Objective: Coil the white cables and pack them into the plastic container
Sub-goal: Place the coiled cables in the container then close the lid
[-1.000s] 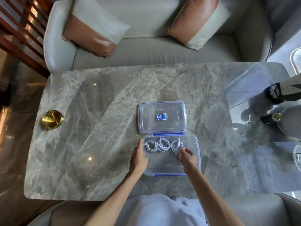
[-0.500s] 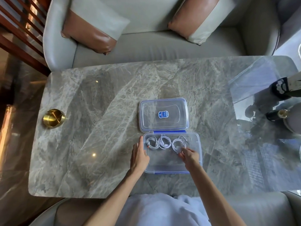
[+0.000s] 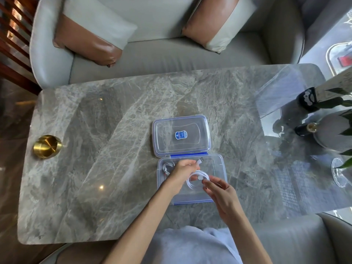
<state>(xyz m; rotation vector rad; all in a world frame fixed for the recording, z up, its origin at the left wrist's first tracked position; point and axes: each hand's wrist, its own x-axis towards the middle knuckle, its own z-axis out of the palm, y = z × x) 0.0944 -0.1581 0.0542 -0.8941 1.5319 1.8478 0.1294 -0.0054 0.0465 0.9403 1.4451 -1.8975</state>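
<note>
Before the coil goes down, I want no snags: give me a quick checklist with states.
1. Container open, lid folded back flat: ok.
2. White coil held over the container: ok.
3. Left hand holds the coil: ok.
4. Right hand on the coil's rim: cannot tell whether it grips.
5. Loose plug end tucked in: not ok, it sticks out past the left hand.
6. Free floor on the container's right: ok; another coiled cable lies at the left end.
</note>
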